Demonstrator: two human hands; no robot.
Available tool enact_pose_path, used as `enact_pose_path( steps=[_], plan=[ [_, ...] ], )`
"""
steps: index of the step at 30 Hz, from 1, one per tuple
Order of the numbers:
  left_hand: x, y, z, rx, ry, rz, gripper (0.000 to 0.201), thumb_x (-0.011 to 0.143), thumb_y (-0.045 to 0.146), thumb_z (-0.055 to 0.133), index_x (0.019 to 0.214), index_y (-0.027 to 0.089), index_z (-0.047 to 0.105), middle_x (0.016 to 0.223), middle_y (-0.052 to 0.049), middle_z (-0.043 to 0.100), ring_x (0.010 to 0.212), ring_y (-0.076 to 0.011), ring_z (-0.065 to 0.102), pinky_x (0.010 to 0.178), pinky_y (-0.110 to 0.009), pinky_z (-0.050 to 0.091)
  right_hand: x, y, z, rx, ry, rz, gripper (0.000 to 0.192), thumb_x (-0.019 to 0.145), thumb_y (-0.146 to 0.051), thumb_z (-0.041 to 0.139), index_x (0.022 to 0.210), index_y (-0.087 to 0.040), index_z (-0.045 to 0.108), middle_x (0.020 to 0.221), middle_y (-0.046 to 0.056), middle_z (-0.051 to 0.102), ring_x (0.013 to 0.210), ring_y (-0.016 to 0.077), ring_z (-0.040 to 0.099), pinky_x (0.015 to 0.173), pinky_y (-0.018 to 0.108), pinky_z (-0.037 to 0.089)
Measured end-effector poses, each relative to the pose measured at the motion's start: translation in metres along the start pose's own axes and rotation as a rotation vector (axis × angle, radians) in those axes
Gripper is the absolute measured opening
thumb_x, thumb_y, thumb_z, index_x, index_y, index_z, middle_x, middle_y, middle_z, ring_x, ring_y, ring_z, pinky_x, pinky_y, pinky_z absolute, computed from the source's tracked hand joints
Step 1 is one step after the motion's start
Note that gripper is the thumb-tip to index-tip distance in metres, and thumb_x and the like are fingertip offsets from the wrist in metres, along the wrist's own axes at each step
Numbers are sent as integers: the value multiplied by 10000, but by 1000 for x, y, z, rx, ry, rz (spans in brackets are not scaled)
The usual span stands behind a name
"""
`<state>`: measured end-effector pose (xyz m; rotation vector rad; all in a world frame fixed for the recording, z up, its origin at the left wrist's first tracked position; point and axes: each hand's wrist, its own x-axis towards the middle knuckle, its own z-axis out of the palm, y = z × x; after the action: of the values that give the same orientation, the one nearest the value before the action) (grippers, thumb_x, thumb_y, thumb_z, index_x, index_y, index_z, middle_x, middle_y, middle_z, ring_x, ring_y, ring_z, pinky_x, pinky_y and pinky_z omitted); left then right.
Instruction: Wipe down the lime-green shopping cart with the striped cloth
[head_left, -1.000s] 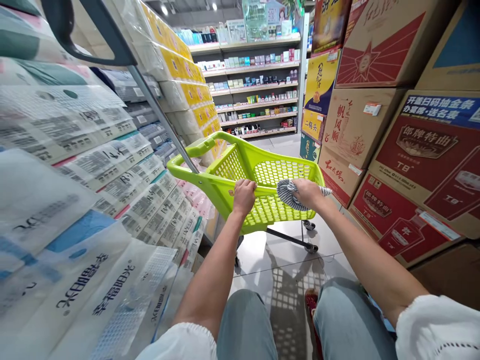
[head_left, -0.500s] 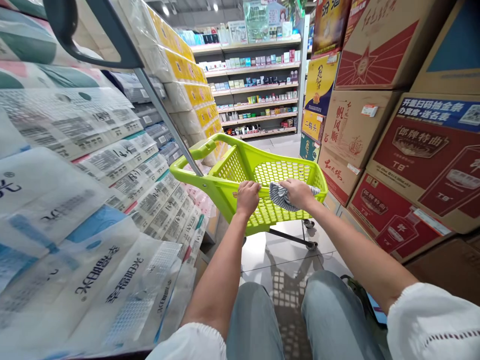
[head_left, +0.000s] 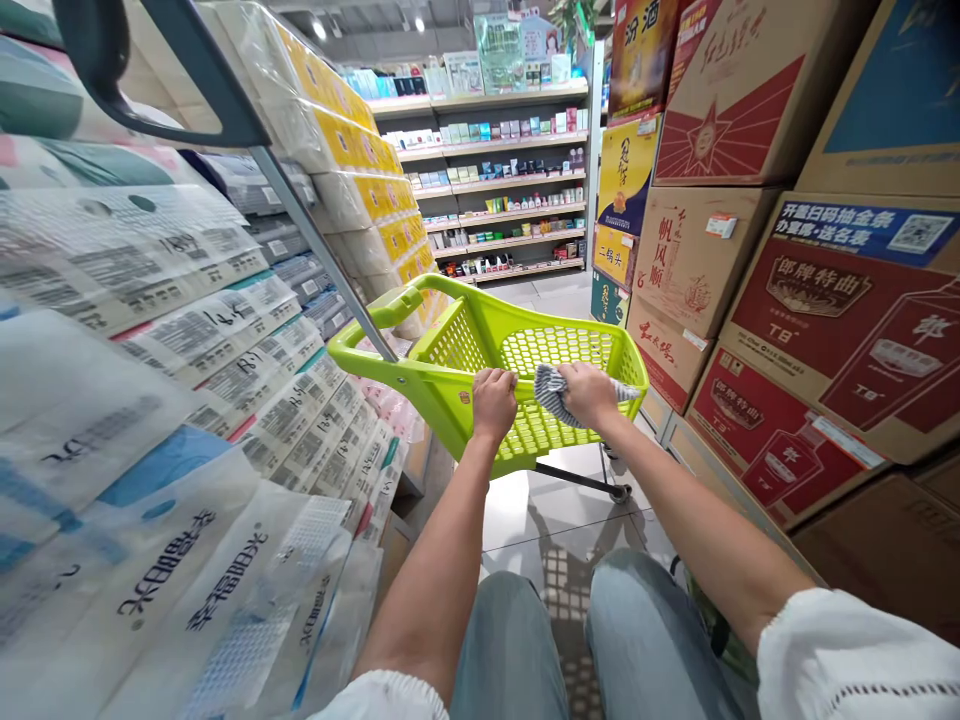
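A lime-green plastic shopping cart [head_left: 442,385] with a perforated basket stands sideways before my knees. My left hand [head_left: 495,402] is closed over the basket's near rim, around its middle. To the right, my right hand [head_left: 589,393] is closed on a grey-and-white striped cloth [head_left: 551,392], pressing it against the near side of the basket by the rim. Part of the cloth shows past my fingers on both sides. A grey metal bar [head_left: 322,250] with a dark plastic loop on top rises from the cart's handle end.
Packs of wrapped tissue paper [head_left: 202,570] are piled along the left, with yellow-and-white packs [head_left: 352,150] beyond. Printed cartons [head_left: 840,310] are stacked close on the right. Shelves [head_left: 510,185] of small boxes and bottles stand ahead, across the tiled floor [head_left: 540,295].
The view has shifted slightly, so most things sit a little further left or lower. My right hand and the cloth have moved slightly along the basket's side; my left hand keeps its grip.
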<state>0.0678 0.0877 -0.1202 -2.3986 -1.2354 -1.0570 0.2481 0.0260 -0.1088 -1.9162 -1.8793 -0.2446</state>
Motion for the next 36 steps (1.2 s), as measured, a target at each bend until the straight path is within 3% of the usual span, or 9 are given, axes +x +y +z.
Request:
enact_pose_path(
  steps=[3,6,11,16,18,24,26,30,36],
  plan=[
    [-1,1,-2,12,-1,-9,198,883,190,438,773,213,600,843,-63,646,884,-231,532,885,-384,385,8,-38,7,46,41,-28,333,894,-270,372,1171,-285,557,1064,58,617,950,221,531,797,319,361],
    [-2,0,-4,26,-19,-10,176,860,168,461,746,209,589,835,-67,649,879,-233,528,866,-376,391,10,-49,10,56,68,-62,356,902,-269,362,1214,-304,531,1092,53,605,968,217,522,808,317,348],
    [-3,-1,-6,-4,-25,13,201,898,218,432,809,228,611,848,-52,657,895,-230,524,881,-379,385,-2,-9,4,-18,2,-114,402,862,-220,406,1228,-321,537,1088,50,602,972,212,518,786,303,336],
    [-5,6,-5,-22,-12,-22,234,916,250,409,801,229,612,846,-56,649,892,-231,521,898,-392,372,-20,31,-2,-57,10,32,415,845,-217,426,1223,-343,541,1157,38,580,1022,216,495,810,313,333],
    [-7,10,-4,-27,-8,-39,237,914,249,409,786,227,607,838,-58,644,892,-233,517,916,-400,362,-22,23,-1,-52,33,88,395,859,-227,412,1216,-334,545,1151,43,582,1022,223,491,819,324,331],
    [-9,15,-5,-19,-28,-38,155,852,179,457,781,212,591,865,-75,638,938,-245,512,951,-403,351,-5,-50,5,20,44,57,367,923,-296,327,1212,-271,552,1121,87,591,989,232,503,830,340,340],
    [-9,13,-6,-14,-39,-33,147,839,165,466,776,210,591,863,-79,638,941,-249,516,939,-401,358,-1,-56,3,25,23,26,376,919,-282,332,1235,-272,537,1130,88,589,996,230,508,833,333,349],
    [-9,9,-10,-34,-52,-3,200,895,224,428,829,231,617,872,-62,653,919,-238,531,920,-400,360,-6,-20,-3,-7,-46,-83,423,861,-224,419,1266,-297,517,1141,69,592,1006,217,525,839,306,366],
    [-7,4,-9,-73,-54,1,254,927,282,394,888,239,641,910,-53,669,928,-230,531,940,-401,354,-22,59,-12,-30,-54,12,477,809,-212,471,1276,-300,516,1177,50,588,1019,219,532,823,294,394]
  ],
)
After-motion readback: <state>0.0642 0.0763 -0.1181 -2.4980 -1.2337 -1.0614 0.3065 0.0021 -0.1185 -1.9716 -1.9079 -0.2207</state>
